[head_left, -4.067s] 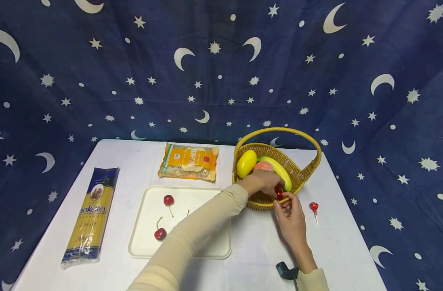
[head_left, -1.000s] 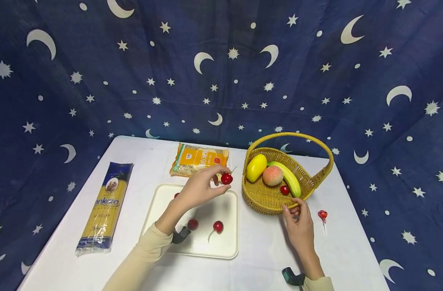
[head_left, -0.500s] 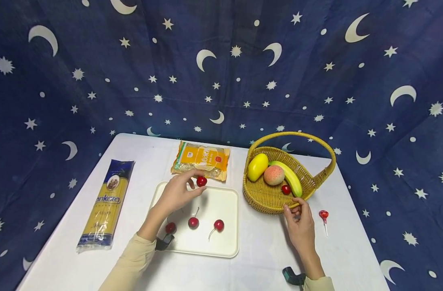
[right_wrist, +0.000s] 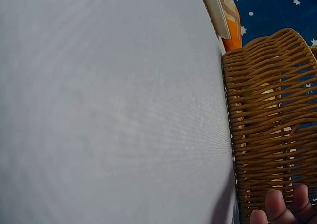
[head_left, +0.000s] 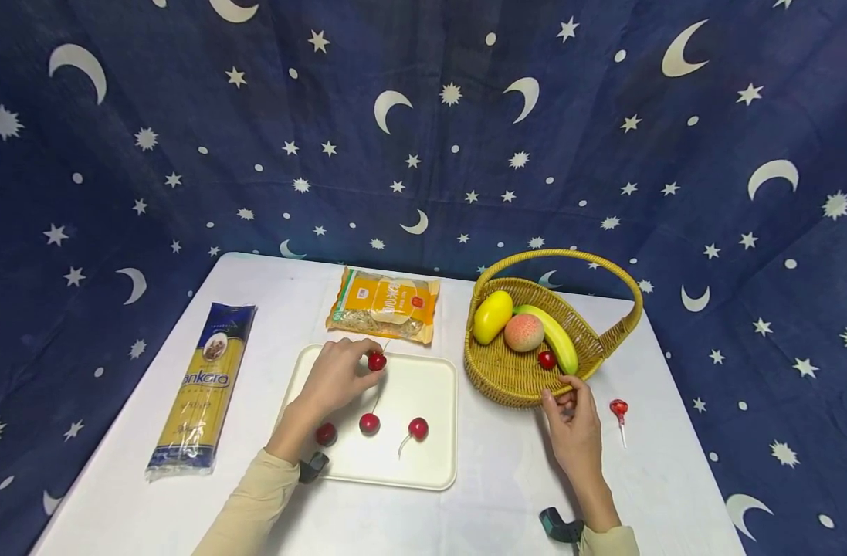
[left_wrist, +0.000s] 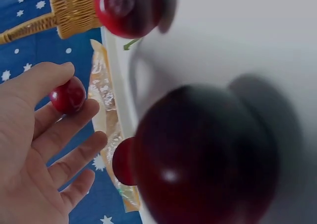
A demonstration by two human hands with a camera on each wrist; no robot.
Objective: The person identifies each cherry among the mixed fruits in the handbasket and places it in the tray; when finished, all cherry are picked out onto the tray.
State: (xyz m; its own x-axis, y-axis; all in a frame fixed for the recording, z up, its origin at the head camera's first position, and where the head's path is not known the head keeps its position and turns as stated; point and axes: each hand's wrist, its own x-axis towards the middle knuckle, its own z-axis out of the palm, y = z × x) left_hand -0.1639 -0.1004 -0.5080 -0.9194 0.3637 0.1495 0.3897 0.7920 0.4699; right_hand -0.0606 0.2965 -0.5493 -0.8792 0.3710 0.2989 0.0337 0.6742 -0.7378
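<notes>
My left hand (head_left: 336, 380) pinches a red cherry (head_left: 377, 361) by thumb and fingertips above the back part of a cream tray (head_left: 395, 475). In the left wrist view that cherry (left_wrist: 68, 96) sits between thumb and index finger, the other fingers spread. Below the hand, in the tray, lie a cherry (head_left: 326, 434) near the wrist, a middle cherry (head_left: 369, 424) and a right cherry (head_left: 418, 429). My right hand (head_left: 576, 436) grips the front rim of a wicker basket (head_left: 496, 386). Inside are a yellow mango (head_left: 492, 317), a peach (head_left: 523, 333), a banana (head_left: 557, 340) and a cherry (head_left: 547, 360).
A blue and yellow spaghetti pack (head_left: 201, 390) lies left of the tray. Behind the tray is an orange food bag (head_left: 384, 305). A red lollipop (head_left: 619, 413) lies right of my right hand. The basket's tall handle (head_left: 558, 253) arches over the fruit.
My left hand, which was in the basket in the oldest frame, has carried its cherry left and lowered it over the tray. My right hand stays on the basket rim.
</notes>
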